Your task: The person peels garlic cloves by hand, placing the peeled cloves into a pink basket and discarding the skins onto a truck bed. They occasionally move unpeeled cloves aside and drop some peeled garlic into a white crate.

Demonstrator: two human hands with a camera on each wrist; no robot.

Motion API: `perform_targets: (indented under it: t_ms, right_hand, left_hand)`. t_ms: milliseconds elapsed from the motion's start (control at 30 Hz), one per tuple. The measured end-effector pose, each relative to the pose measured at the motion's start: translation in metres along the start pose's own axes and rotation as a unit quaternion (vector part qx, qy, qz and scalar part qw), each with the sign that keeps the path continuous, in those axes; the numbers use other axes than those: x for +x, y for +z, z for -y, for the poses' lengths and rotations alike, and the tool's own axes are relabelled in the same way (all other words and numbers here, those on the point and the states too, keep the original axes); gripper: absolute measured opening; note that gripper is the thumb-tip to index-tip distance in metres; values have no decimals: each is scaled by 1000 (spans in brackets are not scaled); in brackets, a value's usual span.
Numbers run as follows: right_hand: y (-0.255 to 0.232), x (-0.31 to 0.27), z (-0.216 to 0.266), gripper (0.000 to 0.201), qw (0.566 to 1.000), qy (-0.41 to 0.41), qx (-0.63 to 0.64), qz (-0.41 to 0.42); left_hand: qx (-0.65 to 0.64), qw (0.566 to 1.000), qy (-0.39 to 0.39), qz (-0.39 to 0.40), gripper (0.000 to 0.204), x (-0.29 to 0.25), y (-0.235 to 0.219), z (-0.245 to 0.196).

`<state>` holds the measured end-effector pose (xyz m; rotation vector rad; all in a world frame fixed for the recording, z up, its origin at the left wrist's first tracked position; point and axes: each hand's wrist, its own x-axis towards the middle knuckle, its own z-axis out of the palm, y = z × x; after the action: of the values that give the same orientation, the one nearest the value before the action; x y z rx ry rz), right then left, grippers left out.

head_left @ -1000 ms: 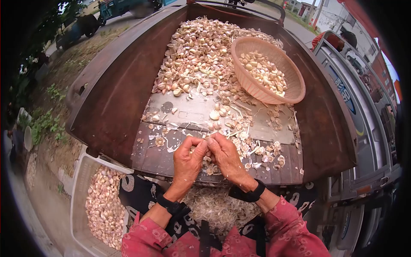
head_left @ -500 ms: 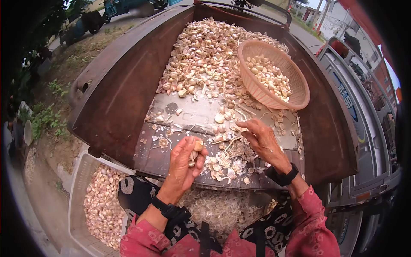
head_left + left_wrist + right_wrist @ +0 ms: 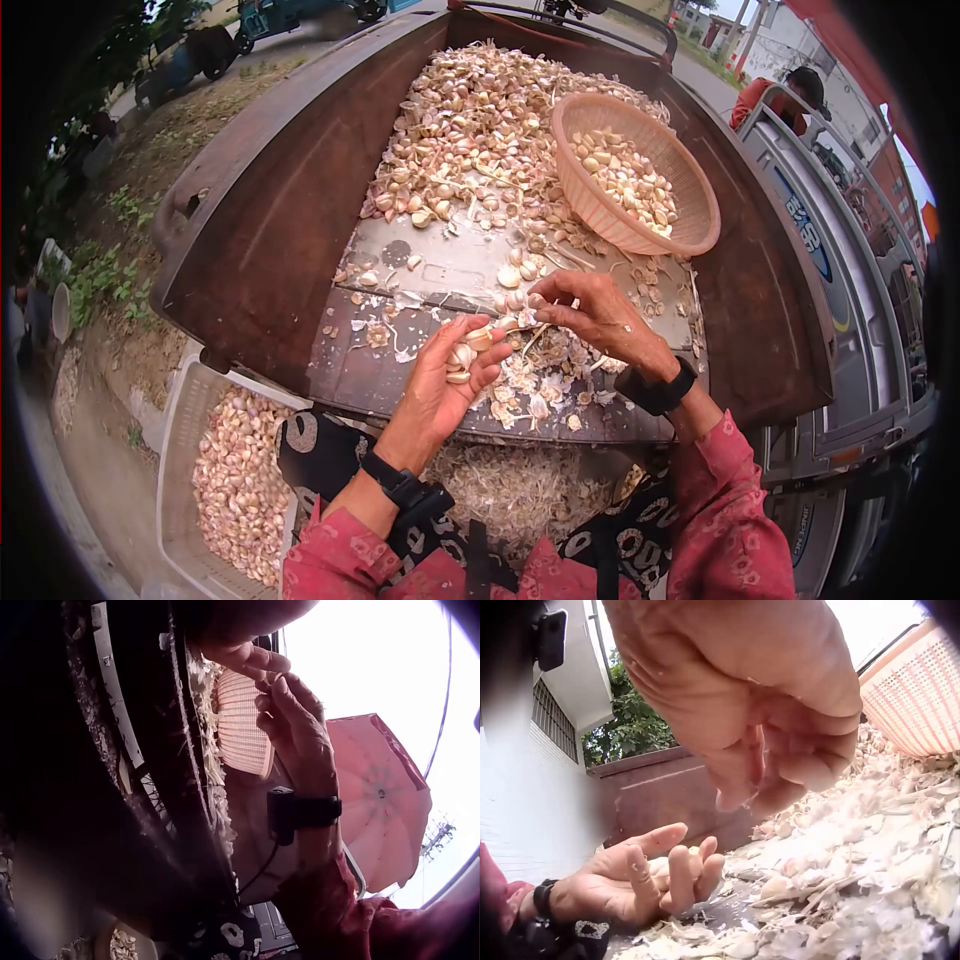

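Observation:
My left hand (image 3: 440, 380) is palm up over the front of the cart bed, its fingers curled around several pale garlic cloves (image 3: 463, 357). In the right wrist view, part of this garlic (image 3: 694, 862) shows behind the curled fingers. Just right of it and a little farther forward, my right hand (image 3: 600, 318) bends its fingers down, thumb and fingertips together. Nothing clearly shows between those fingertips. Close by them lie loose cloves (image 3: 515, 300) and dry skins (image 3: 540, 385) on the bed.
Unsorted garlic (image 3: 470, 130) is heaped at the back of the metal cart (image 3: 280, 230). A pink basket (image 3: 570, 190) of peeled-looking cloves leans on it at the right. Down at the left stands a white crate (image 3: 185, 400) of pinkish cloves. A person (image 3: 770, 105) is beyond the grey vehicle.
The hands were together a second ago, then parted as the right hand swung right. It has since come slightly back left and lower; the left hand turned more palm up, showing its cloves.

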<state>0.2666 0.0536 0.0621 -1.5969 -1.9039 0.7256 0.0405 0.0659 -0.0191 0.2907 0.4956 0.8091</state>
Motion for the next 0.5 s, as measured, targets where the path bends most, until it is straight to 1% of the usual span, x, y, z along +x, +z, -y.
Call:
perform_targets:
  t_ms: [33,67,100,133,167,200,233,300,367,433,467,500]
  right_hand:
    - [3,1,7,20,995,-29,62,69]
    - [9,4,5,20,992,-62,78,72]
    - [14,11,-5,20,992,-63,80,75]
    - [19,20,-17,19,994,-98,20,36]
    - [22,27,-27,18,990,-132,-40,-5]
    - [22,29,-32,17,986,-134,-101,7]
    - [26,33,-39,17,986,-135,-100,8]
    - [34,37,-49,17,973,-169,-152,44]
    - [35,38,-50,17,973,-157,-162,53]
    - [31,36,-42,20,968,-111,-214,75]
    - [32,34,-43,20,968,-110,-213,75]
    - [32,31,-43,23,967,-112,-225,39]
  left_hand:
    - [0,1000,0,-1,31,2,4,0]
    - [-10,1000,-12,-2,32,3,7,-1]
    - [-21,1000,-22,-5,33,2,7,-2]
    - [-23,1000,-20,-7,33,4,2,-1]
    - [-43,999,-23,16,33,8,-7,1]
    - [-63,997,-27,40,33,10,-10,0]
    - [-63,997,-26,38,33,10,-13,0]
    - [-67,997,-22,38,34,9,-15,-1]
    - [-49,999,-11,23,33,7,-12,-2]
    - [-30,1000,-1,8,32,4,-8,-3]
    - [-21,1000,3,6,32,3,-6,-4]
    - [-12,1000,8,3,31,2,-5,-5]
